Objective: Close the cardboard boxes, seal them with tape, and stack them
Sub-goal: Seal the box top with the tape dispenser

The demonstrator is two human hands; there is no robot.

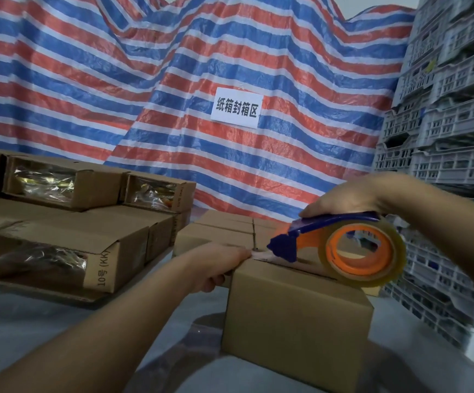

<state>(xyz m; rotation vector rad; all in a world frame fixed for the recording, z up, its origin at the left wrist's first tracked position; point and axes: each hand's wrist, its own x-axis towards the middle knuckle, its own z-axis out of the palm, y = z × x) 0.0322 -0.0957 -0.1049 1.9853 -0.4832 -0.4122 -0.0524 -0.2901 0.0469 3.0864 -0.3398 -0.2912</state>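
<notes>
— What's around, biggest first?
— A red, white and blue striped tarp (173,80) hangs behind with a white sign (236,107); grey plastic crates (451,123) are stacked on the right; open boxes (68,222) showing plastic-wrapped goods are piled on the left.
— And the box being sealed?
— A plain brown cardboard box (295,319) sits on the grey bench (31,321), flaps shut. The left hand (216,265) has its fingers curled over the top edge, pressing the tape end. The right hand (349,198) grips the blue tape dispenser (340,245) on the seam.
</notes>
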